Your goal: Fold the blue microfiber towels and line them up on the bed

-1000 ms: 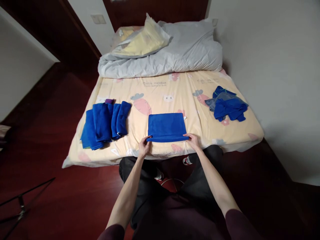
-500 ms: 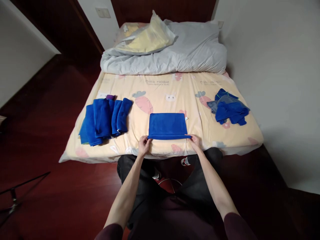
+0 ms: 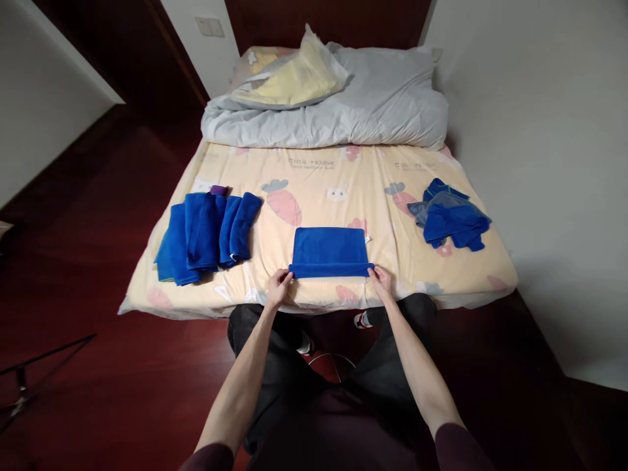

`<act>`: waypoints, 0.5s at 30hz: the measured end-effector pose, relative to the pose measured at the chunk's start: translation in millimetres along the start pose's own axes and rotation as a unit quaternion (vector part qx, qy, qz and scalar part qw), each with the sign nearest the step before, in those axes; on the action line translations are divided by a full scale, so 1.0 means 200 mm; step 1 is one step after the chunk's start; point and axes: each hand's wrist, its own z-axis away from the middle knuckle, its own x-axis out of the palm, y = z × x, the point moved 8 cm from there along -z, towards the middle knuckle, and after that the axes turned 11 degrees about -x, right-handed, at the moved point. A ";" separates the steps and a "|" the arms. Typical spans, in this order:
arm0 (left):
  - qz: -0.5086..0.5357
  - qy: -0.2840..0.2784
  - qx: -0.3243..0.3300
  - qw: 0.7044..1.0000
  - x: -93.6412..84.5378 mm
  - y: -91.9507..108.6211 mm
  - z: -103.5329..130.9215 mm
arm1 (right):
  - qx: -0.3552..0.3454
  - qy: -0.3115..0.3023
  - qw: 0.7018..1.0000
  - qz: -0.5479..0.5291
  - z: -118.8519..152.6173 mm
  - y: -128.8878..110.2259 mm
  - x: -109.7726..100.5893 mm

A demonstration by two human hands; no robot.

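Note:
A blue towel lies flat near the front edge of the bed, its near edge turned over into a narrow roll. My left hand pinches the left end of that roll. At the right end my right hand grips it between thumb and fingers. A small white tag sticks out at the towel's right side. To the left lie several folded or rolled blue towels, close together. On the right is a crumpled heap of blue and grey cloths.
The bed carries a yellow sheet with carrot and rabbit prints. A grey quilt and a pale yellow pillow lie at its head. A wall stands on the right. A thin black stand is on the floor at left.
The turned-over strip along the towel's near edge has become wider, and less of the flat part shows. Both hands stay at its ends. The view has shifted slightly.

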 end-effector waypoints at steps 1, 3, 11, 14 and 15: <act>0.005 -0.004 -0.003 1.000 0.00 0.00 0.00 | 0.000 0.002 1.000 -0.002 0.00 0.00 0.00; 0.006 -0.008 -0.005 1.000 -0.01 0.02 0.01 | 0.002 0.009 1.000 -0.006 0.00 0.01 0.00; -0.037 0.008 -0.007 0.999 0.00 0.05 0.04 | 0.020 0.036 0.998 -0.037 0.01 0.07 0.01; -0.019 0.020 -0.008 1.000 0.00 0.05 0.04 | 0.019 0.039 0.999 -0.023 0.01 0.06 0.00; -0.013 0.019 -0.008 1.000 0.00 0.05 0.04 | 0.016 0.039 0.999 -0.018 0.00 0.05 0.00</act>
